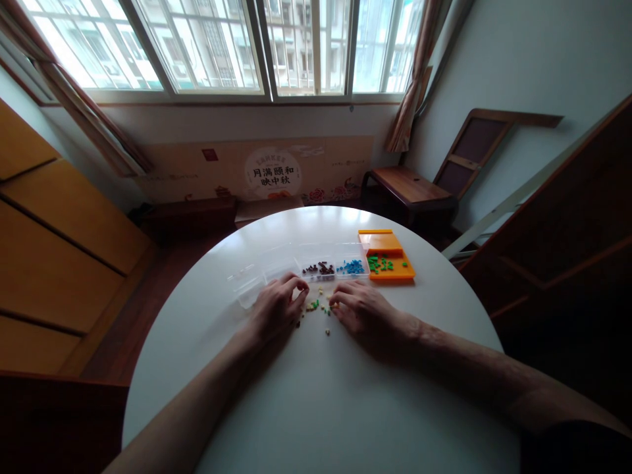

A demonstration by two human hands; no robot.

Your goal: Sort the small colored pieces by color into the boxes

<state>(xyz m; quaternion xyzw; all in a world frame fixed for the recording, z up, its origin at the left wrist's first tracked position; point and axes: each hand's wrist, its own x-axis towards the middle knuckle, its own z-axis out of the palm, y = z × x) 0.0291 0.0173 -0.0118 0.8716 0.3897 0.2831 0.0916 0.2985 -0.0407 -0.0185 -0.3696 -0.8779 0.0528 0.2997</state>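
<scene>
My left hand (pixel 277 304) rests palm down on the round white table (pixel 316 395), fingers curled toward a scatter of small yellow and dark beads (pixel 318 307). My right hand (pixel 359 307) lies opposite, its fingertips pinched at the right edge of that scatter. Whether either hand holds a bead is hidden by the fingers. Just beyond the hands stands a clear divided box (pixel 284 263) with brown beads (pixel 318 268) and blue beads (pixel 351 266) in separate compartments.
An orange tray (pixel 397 272) with green beads (pixel 380 264) and an orange lid (pixel 380 241) sits at the back right of the table. A wooden bench (pixel 409 187) stands beyond, under the window. A wooden cabinet is at the left.
</scene>
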